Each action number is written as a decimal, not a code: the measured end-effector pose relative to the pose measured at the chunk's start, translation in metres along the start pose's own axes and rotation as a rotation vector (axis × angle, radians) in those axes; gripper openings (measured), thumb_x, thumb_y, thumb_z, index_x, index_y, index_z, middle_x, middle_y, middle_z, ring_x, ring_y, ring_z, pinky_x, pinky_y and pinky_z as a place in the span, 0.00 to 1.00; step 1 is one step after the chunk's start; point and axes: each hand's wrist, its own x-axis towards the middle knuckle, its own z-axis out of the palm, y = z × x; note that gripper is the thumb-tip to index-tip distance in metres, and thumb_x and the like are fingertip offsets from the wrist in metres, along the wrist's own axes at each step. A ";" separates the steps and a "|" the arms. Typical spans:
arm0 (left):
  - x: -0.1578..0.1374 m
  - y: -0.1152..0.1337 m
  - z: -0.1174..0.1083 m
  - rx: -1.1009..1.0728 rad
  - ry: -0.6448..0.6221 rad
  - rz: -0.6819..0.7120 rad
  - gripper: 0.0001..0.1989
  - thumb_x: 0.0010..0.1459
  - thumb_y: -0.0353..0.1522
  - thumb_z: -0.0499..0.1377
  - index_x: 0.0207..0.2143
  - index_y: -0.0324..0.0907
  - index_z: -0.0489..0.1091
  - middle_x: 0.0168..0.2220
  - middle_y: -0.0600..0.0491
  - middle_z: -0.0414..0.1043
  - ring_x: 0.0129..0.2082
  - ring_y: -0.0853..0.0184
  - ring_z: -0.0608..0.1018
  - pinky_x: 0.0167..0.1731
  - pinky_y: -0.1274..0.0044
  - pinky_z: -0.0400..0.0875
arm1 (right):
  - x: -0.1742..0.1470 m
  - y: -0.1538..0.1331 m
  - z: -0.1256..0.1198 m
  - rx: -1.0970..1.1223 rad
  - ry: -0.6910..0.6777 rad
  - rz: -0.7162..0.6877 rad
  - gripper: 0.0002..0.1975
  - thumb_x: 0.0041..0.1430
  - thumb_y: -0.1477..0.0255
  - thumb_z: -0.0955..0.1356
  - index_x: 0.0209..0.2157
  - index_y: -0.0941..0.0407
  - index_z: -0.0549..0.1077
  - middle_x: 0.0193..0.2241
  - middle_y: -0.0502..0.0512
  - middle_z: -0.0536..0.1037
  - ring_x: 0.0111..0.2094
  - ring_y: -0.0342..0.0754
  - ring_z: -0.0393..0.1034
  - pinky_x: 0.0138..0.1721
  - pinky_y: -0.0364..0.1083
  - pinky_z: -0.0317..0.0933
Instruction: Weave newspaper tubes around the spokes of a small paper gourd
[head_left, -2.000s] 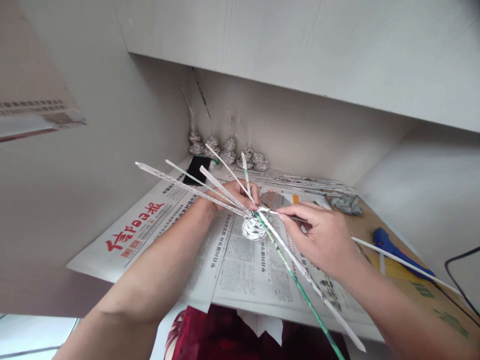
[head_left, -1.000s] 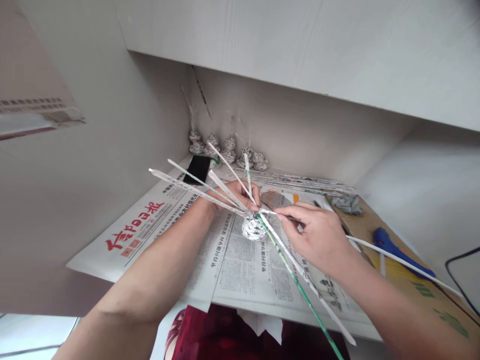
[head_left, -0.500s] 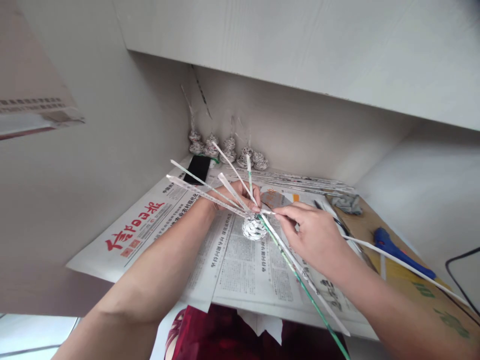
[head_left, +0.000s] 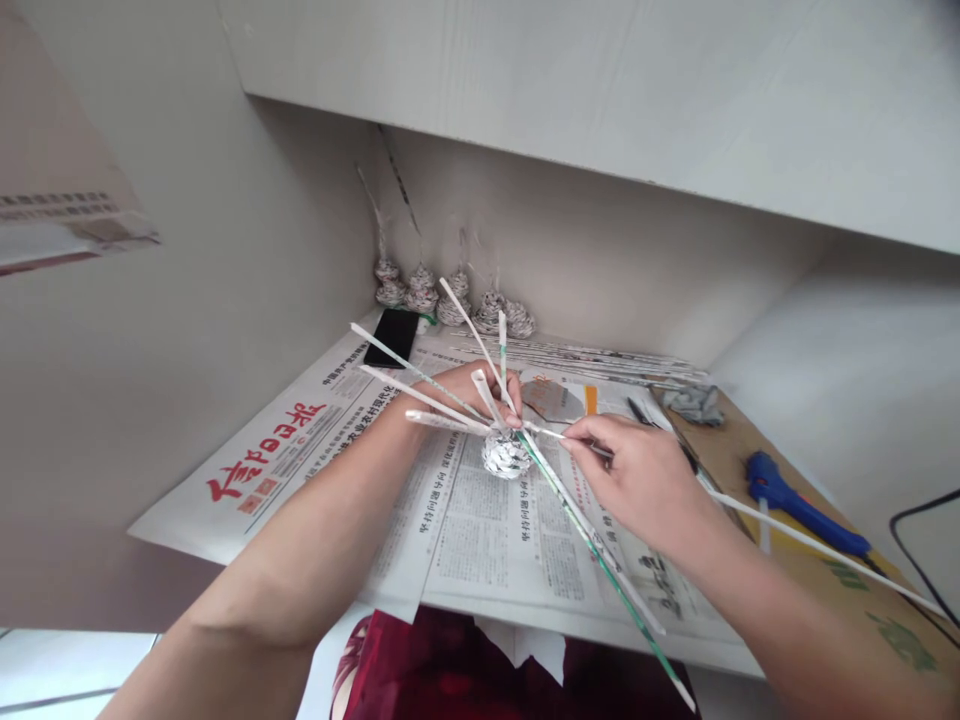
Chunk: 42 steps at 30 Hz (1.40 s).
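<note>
A small ball-shaped weave of rolled paper strips point(head_left: 506, 455) hangs just above the newspaper, with several loose strip ends fanning out from its top. My left hand point(head_left: 501, 392) is closed at the top of the weave, pinching it where the strips meet. My right hand point(head_left: 626, 455) pinches a white paper strip point(head_left: 546, 432) that runs from the weave; its far length trails out behind the hand to the right. A green and white strip point(head_left: 600, 555) slants down from the weave toward the lap.
Newspaper sheets point(head_left: 480, 560) cover the tabletop. Several woven gourd-like pieces point(head_left: 454, 300) line the back wall beside a black phone point(head_left: 391, 337). Long paper sticks point(head_left: 600, 360) lie behind. A blue glue gun point(head_left: 806, 505) rests on cardboard at right, near a crumpled grey cloth point(head_left: 694, 405).
My right hand has slid slightly right and down along the white strip, away from the weave. The weave has turned, so its loose ends point differently. My left hand keeps its pinch.
</note>
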 end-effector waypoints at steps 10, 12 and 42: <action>0.002 -0.002 0.004 -0.083 0.024 -0.076 0.15 0.43 0.30 0.70 0.34 0.31 0.76 0.29 0.51 0.78 0.28 0.71 0.76 0.33 0.78 0.70 | -0.003 -0.001 0.000 -0.006 0.049 -0.027 0.07 0.61 0.72 0.65 0.34 0.53 0.76 0.28 0.48 0.78 0.28 0.43 0.71 0.32 0.43 0.59; 0.002 0.001 0.007 -0.130 0.023 -0.079 0.13 0.43 0.28 0.70 0.33 0.30 0.76 0.27 0.51 0.78 0.27 0.71 0.76 0.33 0.78 0.71 | -0.004 -0.002 0.002 -0.036 0.060 -0.037 0.07 0.61 0.73 0.65 0.34 0.54 0.76 0.28 0.48 0.78 0.27 0.43 0.71 0.31 0.43 0.59; 0.006 0.007 0.017 -0.111 0.020 -0.127 0.13 0.41 0.28 0.71 0.30 0.30 0.76 0.24 0.52 0.76 0.23 0.73 0.74 0.27 0.81 0.68 | -0.004 0.002 0.015 0.010 0.034 0.028 0.08 0.61 0.71 0.64 0.34 0.52 0.76 0.29 0.48 0.79 0.22 0.42 0.67 0.29 0.43 0.56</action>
